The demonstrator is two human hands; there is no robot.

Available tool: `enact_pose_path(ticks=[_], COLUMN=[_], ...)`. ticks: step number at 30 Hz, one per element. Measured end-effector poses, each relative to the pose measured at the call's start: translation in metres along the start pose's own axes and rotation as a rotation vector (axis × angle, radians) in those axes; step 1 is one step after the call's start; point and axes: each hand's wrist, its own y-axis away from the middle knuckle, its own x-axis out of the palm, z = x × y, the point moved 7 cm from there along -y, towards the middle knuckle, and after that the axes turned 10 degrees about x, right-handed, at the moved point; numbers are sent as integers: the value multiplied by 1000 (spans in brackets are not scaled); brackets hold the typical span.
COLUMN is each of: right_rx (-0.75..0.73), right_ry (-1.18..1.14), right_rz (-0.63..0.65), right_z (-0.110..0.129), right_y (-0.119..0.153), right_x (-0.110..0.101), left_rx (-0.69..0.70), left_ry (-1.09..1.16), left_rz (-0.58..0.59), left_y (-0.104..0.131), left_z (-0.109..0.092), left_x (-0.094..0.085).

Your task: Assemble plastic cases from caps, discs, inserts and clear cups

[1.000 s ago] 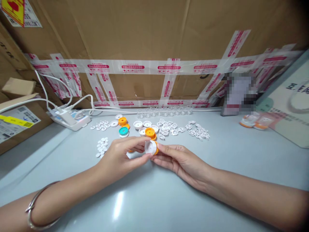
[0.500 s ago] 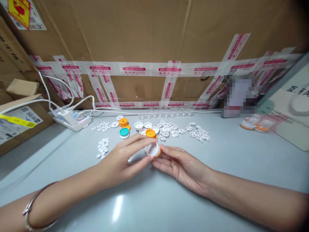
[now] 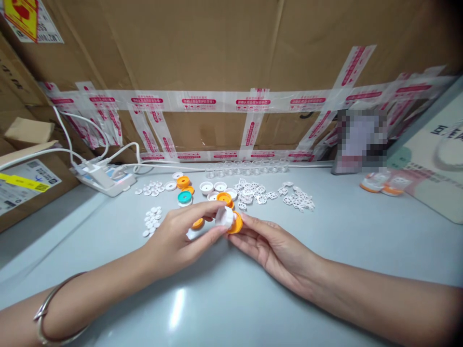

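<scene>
- I have the left hand (image 3: 177, 233) clamped on a white round plastic cap (image 3: 223, 218), tilted on edge.
- My right hand (image 3: 269, 241) pinches an orange round plastic disc (image 3: 238, 224) beside its right rim, probably touching.
- Orange round cups (image 3: 224, 198) sit just beyond; grey tabletop (image 3: 253, 308) stretches nearside.

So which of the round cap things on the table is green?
The teal-green cap, on top of a white one, left of the hands; the other caps are orange or white.
</scene>
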Motion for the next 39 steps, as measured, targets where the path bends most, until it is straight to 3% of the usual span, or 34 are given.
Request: enact_pose_path(ticks=[8,15,22,31,39], right_rx=[-19,-50,-75,-86,-90], right_ry=[-5,23,33,46,60], right_rz=[-18,-24,-33,-41,-39], right_z=[2,3,6,5,4], right_y=[-1,0,2,4,4], right_x=[-3,-4,-3,-4,-3], left_rx=[-239,-273,-243,-78,-18], left_ry=[411,546,488,231,63], left_rz=[54,74,72,88,104], left_y=[4,3,3,3,4], left_z=[18,21,21,14,10], left_x=[12,17,16,12,10])
